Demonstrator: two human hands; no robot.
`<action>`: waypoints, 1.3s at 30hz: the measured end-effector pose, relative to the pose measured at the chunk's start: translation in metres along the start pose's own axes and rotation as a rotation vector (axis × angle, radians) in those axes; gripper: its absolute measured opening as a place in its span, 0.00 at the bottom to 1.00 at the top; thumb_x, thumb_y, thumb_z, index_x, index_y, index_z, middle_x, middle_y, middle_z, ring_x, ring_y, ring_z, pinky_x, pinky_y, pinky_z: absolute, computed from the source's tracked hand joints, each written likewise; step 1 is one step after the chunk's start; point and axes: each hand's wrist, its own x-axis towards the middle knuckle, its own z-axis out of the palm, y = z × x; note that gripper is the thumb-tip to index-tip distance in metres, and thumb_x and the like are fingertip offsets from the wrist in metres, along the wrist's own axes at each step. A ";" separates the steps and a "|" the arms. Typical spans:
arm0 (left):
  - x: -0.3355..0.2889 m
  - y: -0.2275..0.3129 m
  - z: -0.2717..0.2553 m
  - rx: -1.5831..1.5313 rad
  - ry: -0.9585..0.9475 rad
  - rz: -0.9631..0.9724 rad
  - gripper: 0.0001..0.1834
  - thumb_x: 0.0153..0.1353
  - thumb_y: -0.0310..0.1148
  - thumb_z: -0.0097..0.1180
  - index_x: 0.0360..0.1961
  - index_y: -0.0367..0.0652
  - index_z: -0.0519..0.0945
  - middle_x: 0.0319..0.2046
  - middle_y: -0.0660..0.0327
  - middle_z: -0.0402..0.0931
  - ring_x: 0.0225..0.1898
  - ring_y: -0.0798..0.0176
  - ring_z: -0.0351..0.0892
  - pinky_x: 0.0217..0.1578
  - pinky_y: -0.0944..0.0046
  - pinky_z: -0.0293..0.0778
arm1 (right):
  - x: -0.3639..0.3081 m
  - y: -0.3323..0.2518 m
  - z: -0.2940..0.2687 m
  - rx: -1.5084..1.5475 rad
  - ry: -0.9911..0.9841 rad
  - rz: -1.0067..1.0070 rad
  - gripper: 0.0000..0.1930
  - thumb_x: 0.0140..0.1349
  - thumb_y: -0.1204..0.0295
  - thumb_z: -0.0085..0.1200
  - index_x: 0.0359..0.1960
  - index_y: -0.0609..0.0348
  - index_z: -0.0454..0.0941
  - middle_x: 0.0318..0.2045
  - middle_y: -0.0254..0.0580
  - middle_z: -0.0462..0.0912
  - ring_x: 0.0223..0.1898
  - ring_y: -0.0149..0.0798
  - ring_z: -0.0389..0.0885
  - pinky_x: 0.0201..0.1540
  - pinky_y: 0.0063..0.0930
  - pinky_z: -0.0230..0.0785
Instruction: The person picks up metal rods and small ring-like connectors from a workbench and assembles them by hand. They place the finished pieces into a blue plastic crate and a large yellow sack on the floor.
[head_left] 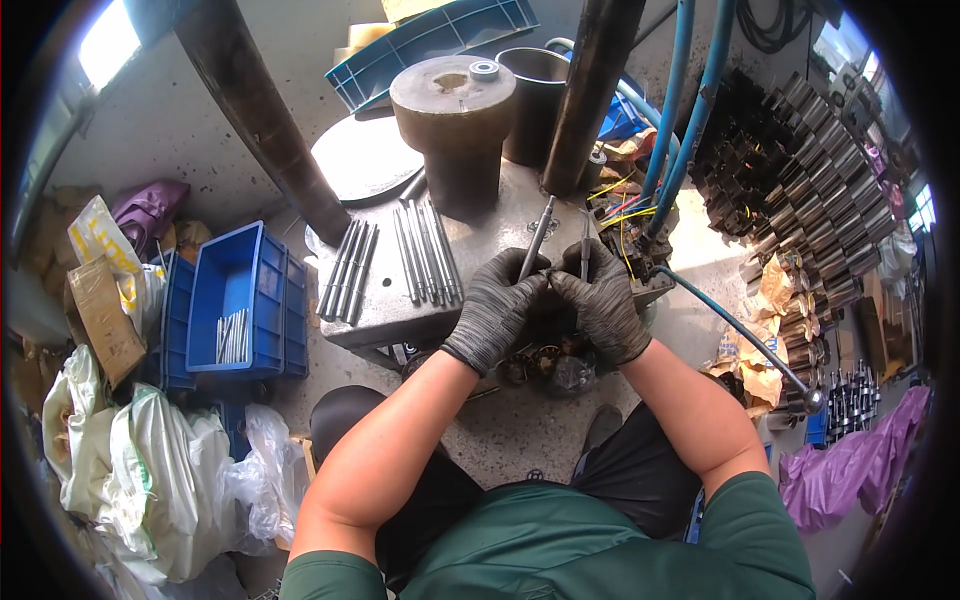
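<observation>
In my gloved left hand [497, 308] is a slim metal shaft [541, 232] with a narrower tip, slanting up and away. My gloved right hand [603, 305] is closed on a thin dark metal piece [586, 245] that points upward; its lower part is hidden by the fingers, so its exact kind does not show. Both hands are close together over the front edge of the metal worktable [385, 318]. To their left, on the table, lie a bundle of metal shafts [425, 255] and a second bundle of shafts [350, 270].
A heavy cylindrical block [450, 140] with a ring-shaped bearing [484, 70] on top stands behind, between two dark columns [275, 125]. A blue crate [238, 300] holding shafts is at left. Blue hoses [690, 120] and stacked metal parts [820, 170] are at right.
</observation>
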 end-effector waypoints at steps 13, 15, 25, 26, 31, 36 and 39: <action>0.005 -0.006 -0.028 -0.876 -0.365 -0.535 0.07 0.58 0.28 0.57 0.38 0.49 0.76 0.22 0.69 0.66 0.19 0.71 0.62 0.17 0.72 0.61 | -0.002 -0.008 0.007 -0.272 -0.125 -0.340 0.09 0.60 0.78 0.62 0.40 0.60 0.77 0.30 0.36 0.81 0.32 0.29 0.79 0.39 0.29 0.76; 0.004 0.000 -0.025 -0.798 -0.225 -0.563 0.07 0.59 0.27 0.57 0.38 0.49 0.76 0.21 0.69 0.66 0.19 0.72 0.62 0.17 0.72 0.62 | 0.002 -0.004 0.007 -0.382 -0.076 -0.439 0.09 0.59 0.78 0.62 0.40 0.59 0.77 0.28 0.41 0.79 0.29 0.36 0.78 0.36 0.32 0.74; 0.002 0.013 -0.030 -0.518 -0.164 -0.433 0.10 0.64 0.23 0.61 0.44 0.45 0.76 0.24 0.69 0.69 0.19 0.74 0.63 0.18 0.74 0.62 | 0.015 -0.006 0.002 -0.523 -0.142 -0.870 0.15 0.50 0.81 0.65 0.40 0.59 0.78 0.32 0.46 0.79 0.32 0.47 0.81 0.35 0.37 0.75; 0.000 0.018 -0.029 -0.518 -0.162 -0.433 0.10 0.64 0.23 0.61 0.44 0.45 0.76 0.24 0.69 0.69 0.19 0.74 0.63 0.18 0.74 0.62 | 0.015 -0.005 0.003 -0.523 -0.143 -0.870 0.15 0.50 0.81 0.65 0.40 0.59 0.78 0.32 0.46 0.79 0.32 0.47 0.81 0.35 0.37 0.75; -0.008 0.028 -0.028 -0.454 -0.204 -0.402 0.11 0.63 0.22 0.60 0.45 0.45 0.75 0.26 0.69 0.70 0.21 0.73 0.66 0.19 0.74 0.63 | 0.023 0.008 0.000 -0.388 0.014 -0.453 0.10 0.56 0.78 0.61 0.39 0.62 0.77 0.26 0.45 0.81 0.28 0.46 0.82 0.33 0.33 0.75; -0.003 0.016 -0.031 -0.447 -0.152 -0.308 0.10 0.59 0.22 0.59 0.41 0.44 0.76 0.25 0.69 0.70 0.19 0.71 0.67 0.19 0.72 0.66 | 0.045 0.022 -0.018 -0.785 0.090 -0.341 0.13 0.58 0.69 0.64 0.41 0.60 0.78 0.30 0.53 0.83 0.33 0.54 0.84 0.39 0.40 0.77; -0.003 0.016 -0.031 -0.413 -0.043 -0.284 0.09 0.57 0.24 0.60 0.38 0.44 0.77 0.23 0.68 0.71 0.19 0.70 0.70 0.19 0.69 0.69 | 0.053 0.026 -0.021 -0.780 0.073 -0.264 0.12 0.59 0.70 0.64 0.41 0.60 0.78 0.30 0.50 0.83 0.33 0.47 0.85 0.39 0.38 0.77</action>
